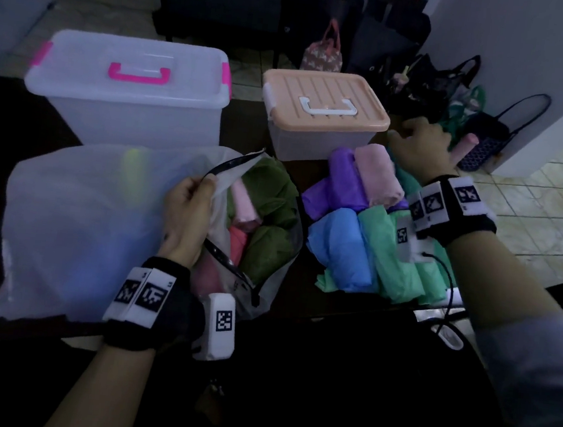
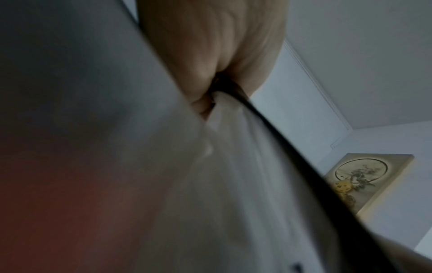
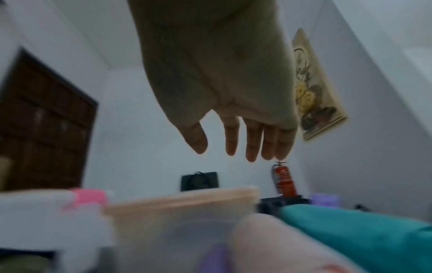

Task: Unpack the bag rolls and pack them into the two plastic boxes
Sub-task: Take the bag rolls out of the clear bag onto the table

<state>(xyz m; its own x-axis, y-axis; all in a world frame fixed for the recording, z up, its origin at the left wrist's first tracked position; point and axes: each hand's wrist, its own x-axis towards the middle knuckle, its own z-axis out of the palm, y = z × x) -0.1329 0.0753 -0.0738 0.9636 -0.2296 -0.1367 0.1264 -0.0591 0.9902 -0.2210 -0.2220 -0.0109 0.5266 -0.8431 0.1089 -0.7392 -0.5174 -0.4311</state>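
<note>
Left hand (image 1: 188,204) pinches the white bag's (image 1: 83,221) black-edged mouth; right of the bag, the right hand (image 1: 420,147) hovers with fingers relaxed and empty above the stacked rolls (image 1: 358,220).

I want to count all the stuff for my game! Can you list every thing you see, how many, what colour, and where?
Big box: one, clear, pink handle and clasps, lid on, back left.
Small box: one, clear, peach lid on, back middle.
Zip bag: one, whitish, open, front left, olive and pink rolls inside.
Unpacked rolls: a pile, purple, pink, blue, green, right of the bag; exact number unclear.
Floor bags: several, mostly dark, back right.
Left hand: pinches the bag's black-edged opening.
Right hand: fingers open, holding nothing, beyond the pile.
</note>
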